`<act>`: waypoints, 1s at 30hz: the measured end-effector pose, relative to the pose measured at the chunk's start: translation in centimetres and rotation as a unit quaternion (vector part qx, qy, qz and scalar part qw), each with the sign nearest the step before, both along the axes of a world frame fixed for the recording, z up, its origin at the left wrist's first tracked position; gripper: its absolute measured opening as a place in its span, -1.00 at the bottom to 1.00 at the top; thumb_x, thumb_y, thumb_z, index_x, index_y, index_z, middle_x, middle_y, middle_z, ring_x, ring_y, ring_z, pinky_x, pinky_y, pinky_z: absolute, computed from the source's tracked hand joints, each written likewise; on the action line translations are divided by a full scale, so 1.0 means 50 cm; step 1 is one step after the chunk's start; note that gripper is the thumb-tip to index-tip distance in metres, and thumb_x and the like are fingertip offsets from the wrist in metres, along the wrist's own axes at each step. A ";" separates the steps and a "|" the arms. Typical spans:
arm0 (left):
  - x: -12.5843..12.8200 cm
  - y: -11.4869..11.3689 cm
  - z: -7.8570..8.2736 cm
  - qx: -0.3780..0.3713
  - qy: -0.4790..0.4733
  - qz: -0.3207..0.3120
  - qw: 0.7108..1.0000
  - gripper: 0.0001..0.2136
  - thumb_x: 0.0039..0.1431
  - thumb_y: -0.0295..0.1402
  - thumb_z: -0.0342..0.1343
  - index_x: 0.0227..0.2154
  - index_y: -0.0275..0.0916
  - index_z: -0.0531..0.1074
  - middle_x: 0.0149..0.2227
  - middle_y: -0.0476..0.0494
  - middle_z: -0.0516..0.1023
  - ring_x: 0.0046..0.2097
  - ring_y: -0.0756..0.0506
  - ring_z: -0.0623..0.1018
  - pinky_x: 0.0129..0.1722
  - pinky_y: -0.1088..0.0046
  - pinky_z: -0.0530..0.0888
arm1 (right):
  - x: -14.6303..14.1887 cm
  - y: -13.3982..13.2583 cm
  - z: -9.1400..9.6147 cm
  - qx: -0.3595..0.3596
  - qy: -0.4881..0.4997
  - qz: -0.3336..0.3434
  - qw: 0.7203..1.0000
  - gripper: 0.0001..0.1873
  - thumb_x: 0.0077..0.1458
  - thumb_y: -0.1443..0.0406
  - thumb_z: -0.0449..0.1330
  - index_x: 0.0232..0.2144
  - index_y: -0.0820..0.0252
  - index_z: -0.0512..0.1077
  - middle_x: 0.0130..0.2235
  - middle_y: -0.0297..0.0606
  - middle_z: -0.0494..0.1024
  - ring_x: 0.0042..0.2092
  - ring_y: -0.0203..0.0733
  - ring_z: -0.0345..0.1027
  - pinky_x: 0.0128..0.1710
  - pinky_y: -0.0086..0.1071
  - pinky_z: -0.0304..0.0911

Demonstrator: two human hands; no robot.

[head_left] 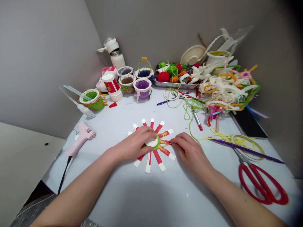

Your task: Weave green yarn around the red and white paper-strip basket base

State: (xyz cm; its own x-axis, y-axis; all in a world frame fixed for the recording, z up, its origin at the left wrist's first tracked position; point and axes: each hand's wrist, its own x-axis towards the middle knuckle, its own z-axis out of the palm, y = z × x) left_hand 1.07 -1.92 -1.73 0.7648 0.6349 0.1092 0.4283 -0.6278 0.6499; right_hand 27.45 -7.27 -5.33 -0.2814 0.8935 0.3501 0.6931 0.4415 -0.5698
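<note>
Even, cool, moderately bright light covers the glossy white desk [127, 110], with a soft grey shadow between the forearms and a small glint near the right one. The flat red-and-white paper sunburst [152, 143] looks fairly sharp; wide-angle distortion stretches the large red-handled metal scissors [257, 179], and the upper-right corner darkens to black.

**Glue Gun [83, 135], Scissors [257, 175] Sit Sides Apart**

The pink glue gun lies at left, its black cord [63, 175] trailing down; the red-handled scissors rest at right. Toward the back, a purple pot [142, 93] stands before a blue basket [145, 73] with a looped handle, near a white bottle [117, 60].
</note>
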 end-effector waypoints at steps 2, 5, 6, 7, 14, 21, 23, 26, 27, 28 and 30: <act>-0.006 0.006 0.005 -0.001 0.006 -0.020 1.000 -0.78 0.39 -0.47 0.14 0.05 -0.19 0.41 0.12 -0.29 0.51 0.18 -0.25 0.48 0.19 0.11 0.47 | 0.003 -0.002 0.002 0.016 0.000 0.018 1.000 -0.77 0.39 0.46 0.09 -0.17 0.18 0.55 -0.19 -0.17 0.53 -0.15 -0.14 0.45 -0.16 -0.29 0.38; -0.015 0.014 0.011 -0.005 0.023 -0.034 0.999 -0.71 0.37 -0.55 0.08 0.09 -0.16 0.41 0.13 -0.22 0.54 0.21 -0.23 0.46 0.28 0.07 0.36 | 0.005 -0.011 0.012 0.015 -0.003 0.043 0.999 -0.77 0.39 0.47 0.09 -0.12 0.20 0.53 -0.20 -0.18 0.53 -0.16 -0.15 0.45 -0.16 -0.30 0.39; -0.019 0.016 0.012 -0.008 0.030 -0.036 0.999 -0.68 0.37 -0.57 0.07 0.10 -0.14 0.42 0.15 -0.19 0.55 0.24 -0.23 0.45 0.31 0.06 0.32 | 0.004 -0.015 0.017 0.009 -0.006 0.051 0.999 -0.77 0.39 0.47 0.09 -0.10 0.20 0.53 -0.20 -0.19 0.53 -0.18 -0.16 0.45 -0.18 -0.31 0.39; -0.022 0.018 0.012 -0.011 0.037 -0.036 0.999 -0.66 0.37 -0.59 0.06 0.10 -0.12 0.43 0.17 -0.17 0.55 0.27 -0.23 0.43 0.32 0.06 0.29 | 0.003 -0.020 0.021 0.003 -0.011 0.061 0.998 -0.77 0.40 0.47 0.09 -0.07 0.20 0.52 -0.21 -0.20 0.54 -0.19 -0.16 0.44 -0.19 -0.32 0.39; -0.034 0.025 0.013 -0.037 0.055 -0.048 0.997 -0.60 0.34 -0.64 0.01 0.10 -0.10 0.46 0.22 -0.12 0.55 0.29 -0.20 0.42 0.32 0.11 0.29 | -0.012 -0.068 0.048 0.015 -0.105 0.148 0.983 -0.74 0.39 0.47 0.05 -0.29 0.20 0.50 -0.30 -0.19 0.49 -0.27 -0.15 0.34 -0.32 -0.31 0.24; -0.036 0.026 0.018 -0.042 0.034 -0.047 0.997 -0.68 0.39 -0.57 0.02 0.08 -0.12 0.47 0.16 -0.15 0.59 0.26 -0.20 0.46 0.29 0.12 0.35 | -0.005 -0.089 0.059 0.018 -0.184 0.212 0.960 -0.71 0.31 0.55 0.06 -0.38 0.21 0.46 -0.32 -0.22 0.47 -0.32 -0.15 0.26 -0.38 -0.25 0.12; -0.036 0.026 0.017 -0.040 0.029 -0.048 0.998 -0.70 0.40 -0.55 0.02 0.07 -0.12 0.47 0.16 -0.16 0.59 0.26 -0.20 0.46 0.29 0.11 0.35 | 0.000 -0.091 0.057 0.004 -0.188 0.211 0.959 -0.73 0.27 0.56 0.09 -0.40 0.21 0.44 -0.33 -0.23 0.46 -0.32 -0.16 0.27 -0.38 -0.26 0.13; -0.037 0.026 0.014 -0.039 0.016 -0.056 0.998 -0.70 0.40 -0.56 0.03 0.07 -0.14 0.47 0.16 -0.18 0.58 0.26 -0.20 0.46 0.30 0.10 0.36 | 0.008 -0.090 0.052 0.006 -0.194 0.186 0.963 -0.74 0.20 0.59 0.11 -0.41 0.21 0.42 -0.34 -0.24 0.44 -0.33 -0.15 0.27 -0.38 -0.26 0.14; -0.038 0.026 0.013 -0.041 0.011 -0.059 0.997 -0.70 0.40 -0.56 0.03 0.08 -0.14 0.46 0.15 -0.19 0.58 0.26 -0.20 0.46 0.29 0.11 0.37 | 0.010 -0.089 0.051 0.009 -0.198 0.175 0.964 -0.74 0.20 0.60 0.11 -0.41 0.20 0.41 -0.35 -0.23 0.44 -0.33 -0.14 0.28 -0.38 -0.26 0.14; -0.038 0.026 0.012 -0.043 0.007 -0.060 0.997 -0.69 0.39 -0.57 0.03 0.08 -0.15 0.46 0.15 -0.19 0.58 0.25 -0.19 0.46 0.28 0.12 0.39 | 0.013 -0.086 0.049 0.011 -0.202 0.163 0.966 -0.73 0.22 0.59 0.10 -0.41 0.20 0.42 -0.35 -0.23 0.44 -0.33 -0.14 0.29 -0.38 -0.27 0.15; -0.038 0.026 0.013 -0.048 0.000 -0.059 0.997 -0.69 0.39 -0.58 0.03 0.08 -0.16 0.45 0.15 -0.20 0.57 0.25 -0.19 0.45 0.27 0.14 0.41 | 0.017 -0.079 0.045 0.011 -0.204 0.140 0.969 -0.72 0.27 0.57 0.08 -0.39 0.20 0.43 -0.34 -0.22 0.44 -0.32 -0.13 0.31 -0.36 -0.27 0.17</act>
